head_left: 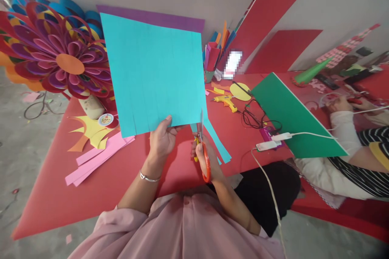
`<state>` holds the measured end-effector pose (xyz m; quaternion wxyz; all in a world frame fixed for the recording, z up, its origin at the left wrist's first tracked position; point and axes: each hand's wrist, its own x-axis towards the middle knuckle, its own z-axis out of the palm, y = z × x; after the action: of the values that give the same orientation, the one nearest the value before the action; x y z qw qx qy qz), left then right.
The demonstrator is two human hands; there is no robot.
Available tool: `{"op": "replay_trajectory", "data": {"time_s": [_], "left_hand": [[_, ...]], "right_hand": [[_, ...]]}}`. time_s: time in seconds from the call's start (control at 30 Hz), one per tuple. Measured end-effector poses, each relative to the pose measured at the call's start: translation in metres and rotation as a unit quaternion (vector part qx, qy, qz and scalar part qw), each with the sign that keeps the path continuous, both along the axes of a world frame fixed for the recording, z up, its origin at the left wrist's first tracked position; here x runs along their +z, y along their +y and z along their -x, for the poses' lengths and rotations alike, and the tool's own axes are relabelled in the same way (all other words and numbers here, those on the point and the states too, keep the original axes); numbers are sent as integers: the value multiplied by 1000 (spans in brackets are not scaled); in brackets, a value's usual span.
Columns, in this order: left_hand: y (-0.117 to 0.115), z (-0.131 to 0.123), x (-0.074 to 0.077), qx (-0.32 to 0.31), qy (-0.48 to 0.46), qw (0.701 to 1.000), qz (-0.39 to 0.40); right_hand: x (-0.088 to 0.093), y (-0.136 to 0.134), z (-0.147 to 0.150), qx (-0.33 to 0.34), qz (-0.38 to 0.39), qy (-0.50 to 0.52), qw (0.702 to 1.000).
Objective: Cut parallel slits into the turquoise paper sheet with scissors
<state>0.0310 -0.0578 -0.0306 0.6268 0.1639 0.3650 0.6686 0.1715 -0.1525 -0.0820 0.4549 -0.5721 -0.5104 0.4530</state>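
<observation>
My left hand [163,137] pinches the bottom edge of a turquoise paper sheet [156,73], thumb in front and fingers behind. The sheet stands raised, marked with faint upright lines, and a purple sheet [152,17] shows behind its top edge. In my right hand [204,158] is a pair of scissors [206,166] with red and yellow handles. Their blades point upward at the sheet's lower right corner, beside its edge. Cut turquoise strips [217,139] lie on the red table just right of the blades.
Left are a paper flower [69,62], pink strips [97,158], yellow scraps [92,127] and a small tub [106,120]. Right are a yellow glue gun [225,102], a phone [232,64], a green board [298,117] and cables with white plugs [269,145]. A co-worker's hand [338,103] is at far right.
</observation>
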Motion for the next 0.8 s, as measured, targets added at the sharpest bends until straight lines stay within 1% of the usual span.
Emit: {"op": "replay_trajectory", "data": {"time_s": [0.1,0.57,0.8], "left_hand": [[1,0,-1,-3,-2,1000,2],[2,3,-7,-9,-3,1000,16],[0,3,-5,0,-11,1000,27]], "right_hand": [[-1,1,0,12,0,20,1000],[-1,3,1,12,14,25,1000],[-2,3,3,5,10,36,999]]}}
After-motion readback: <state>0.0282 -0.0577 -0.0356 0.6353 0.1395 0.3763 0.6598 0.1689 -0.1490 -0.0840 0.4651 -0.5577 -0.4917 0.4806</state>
